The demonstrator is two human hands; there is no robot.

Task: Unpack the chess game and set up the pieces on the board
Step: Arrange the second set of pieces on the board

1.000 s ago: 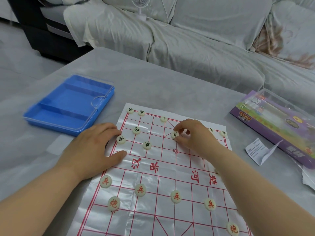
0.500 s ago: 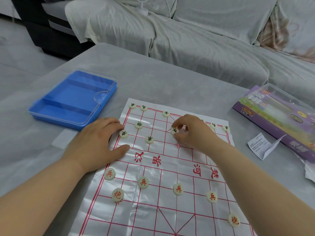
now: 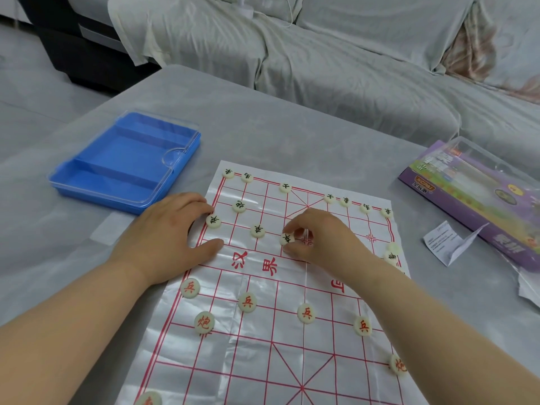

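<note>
Moved a little down the board (image 3: 292, 361) now, the right hand (image 3: 324, 238) pinches one black-lettered piece (image 3: 286, 239); the left hand (image 3: 172, 229) rests, fingers loose, on the board's edge.

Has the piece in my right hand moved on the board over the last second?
Yes. The piece in the right hand came nearer the person: from beyond the red cross mark on the board to just left of it.
</note>
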